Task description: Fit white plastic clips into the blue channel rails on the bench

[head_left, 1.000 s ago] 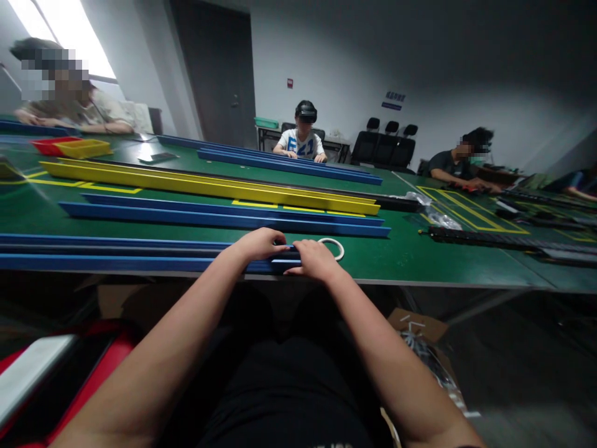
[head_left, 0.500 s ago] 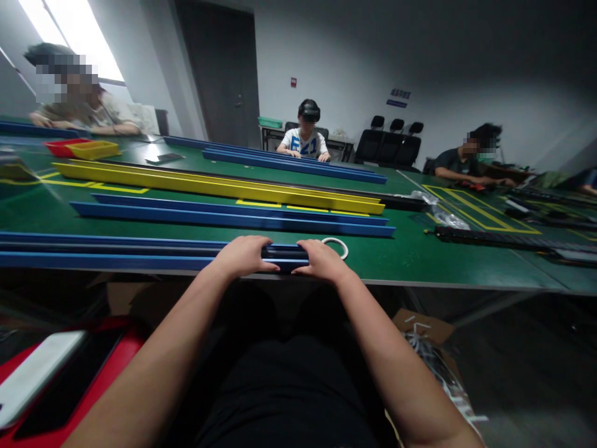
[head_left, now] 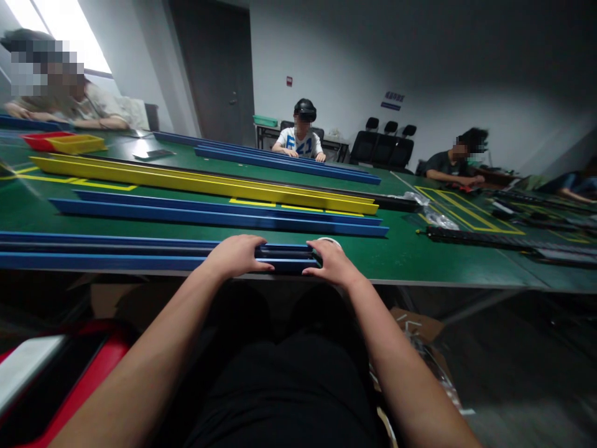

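A long blue channel (head_left: 107,260) lies along the near edge of the green table, with a black strip (head_left: 284,254) inside it. My left hand (head_left: 236,255) straddles the channel, thumb on the near wall and fingers over the far wall. At the channel's right end, my right hand (head_left: 333,261) grips it the same way, thumb and fingers apart across its width. The palms cover parts of the strip. Just behind my right hand is a white ring (head_left: 330,240), mostly hidden by it.
Beyond lie another blue channel (head_left: 224,216), a yellow channel (head_left: 200,180) and more blue channels (head_left: 289,165). A long black part (head_left: 466,237) is at right. Red (head_left: 44,140) and yellow trays (head_left: 79,144) stand at left. Co-workers sit around the table (head_left: 420,264).
My right hand has slid rightward along the channel to its end, widening the gap between my hands and covering more of the white ring. The left hand keeps its hold.
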The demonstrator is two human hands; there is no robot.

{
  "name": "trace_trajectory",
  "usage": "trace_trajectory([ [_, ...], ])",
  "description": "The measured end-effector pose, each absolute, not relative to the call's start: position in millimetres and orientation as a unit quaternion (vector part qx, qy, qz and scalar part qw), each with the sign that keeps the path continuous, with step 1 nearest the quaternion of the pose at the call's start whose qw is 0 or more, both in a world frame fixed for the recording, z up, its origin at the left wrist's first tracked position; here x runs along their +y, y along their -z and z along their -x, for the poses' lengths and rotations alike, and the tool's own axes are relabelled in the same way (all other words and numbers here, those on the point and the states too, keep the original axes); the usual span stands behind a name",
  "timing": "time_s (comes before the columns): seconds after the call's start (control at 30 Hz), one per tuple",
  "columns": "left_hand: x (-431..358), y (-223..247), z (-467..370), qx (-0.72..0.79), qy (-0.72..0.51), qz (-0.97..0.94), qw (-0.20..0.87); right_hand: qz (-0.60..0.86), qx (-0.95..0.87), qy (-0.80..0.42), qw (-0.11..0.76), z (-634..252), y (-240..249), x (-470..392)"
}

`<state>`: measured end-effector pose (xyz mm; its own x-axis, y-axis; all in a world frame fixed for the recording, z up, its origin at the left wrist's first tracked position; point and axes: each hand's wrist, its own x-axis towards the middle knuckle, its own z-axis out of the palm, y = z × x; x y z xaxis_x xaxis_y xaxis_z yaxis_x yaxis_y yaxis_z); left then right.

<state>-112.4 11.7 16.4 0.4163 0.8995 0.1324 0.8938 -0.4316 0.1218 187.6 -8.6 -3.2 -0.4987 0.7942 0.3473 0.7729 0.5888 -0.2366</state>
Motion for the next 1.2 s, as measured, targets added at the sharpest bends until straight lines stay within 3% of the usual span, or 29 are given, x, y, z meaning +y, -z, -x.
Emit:
trace_trajectory([
  [0.13, 11.6, -15.8, 111.4, 0.529, -0.089, -0.844, 0.004, 0.448, -0.874, 0.034, 0.185, -152.8, -3.4, -8.1],
  [0.37, 0.9, -18.9, 105.9, 0.509, -0.099, -0.854, -0.041, 0.455, -0.889, 0.029, 0.049, -117.9, -19.8, 8.1],
  [0.73, -9.6, -19.0, 84.4, 0.493, -0.113, -0.862, -0.043, 0.446, -0.892, 0.038, 0.065, -146.3, -19.9, -5.8],
  [1.0, -7.4, -15.3, 18.5, 0.458, -0.126, -0.879, -0.045, 0.516, -0.856, 0.01, 0.016, -192.8, -29.3, -15.7],
  [1.2, -3.6, -15.9, 7.8, 0.436, -0.137, -0.889, -0.018, 0.493, -0.868, 0.027, 0.051, -199.3, -20.7, -11.2],
])
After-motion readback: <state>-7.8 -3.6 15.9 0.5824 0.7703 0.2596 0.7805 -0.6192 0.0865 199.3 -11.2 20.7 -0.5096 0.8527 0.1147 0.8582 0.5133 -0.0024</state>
